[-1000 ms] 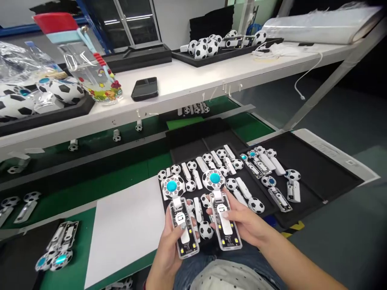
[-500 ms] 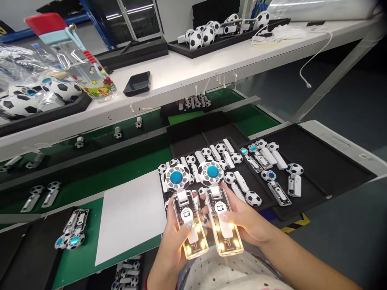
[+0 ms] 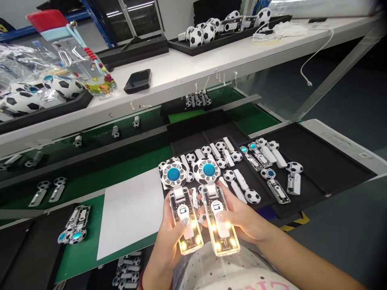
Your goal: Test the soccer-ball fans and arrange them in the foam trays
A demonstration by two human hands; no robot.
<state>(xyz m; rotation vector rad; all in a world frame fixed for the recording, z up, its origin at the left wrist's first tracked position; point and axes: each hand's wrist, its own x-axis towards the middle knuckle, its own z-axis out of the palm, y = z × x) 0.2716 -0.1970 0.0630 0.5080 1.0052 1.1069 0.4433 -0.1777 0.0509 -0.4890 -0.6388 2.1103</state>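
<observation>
In my left hand [image 3: 167,231] is a handheld fan [image 3: 185,215] with a soccer-ball head and a clear handle; the thumb lies on its front button strip. My right hand [image 3: 243,217] grips a matching fan [image 3: 218,213], its thumb also on the strip. Both stand side by side with blue-centred grilles facing me. Yellow lights glow in both handles, and each small round screen is lit. Behind them, a black foam tray [image 3: 263,197] carries rows of white soccer-ball fans [image 3: 241,180], partly hidden by the held fans and my hands.
A white sheet [image 3: 130,213] lies on the green surface left of my hands. Two clear-handled fans [image 3: 77,223] rest beside it. More fans [image 3: 57,189] sit along the green belt. The white shelf [image 3: 172,70] above holds a phone [image 3: 138,81], a bottle [image 3: 87,64] and ball-filled trays.
Both hands and their fans have shifted slightly left. The screens on the held fans now show different, partly green markings. Two fans on the belt at left have moved right.
</observation>
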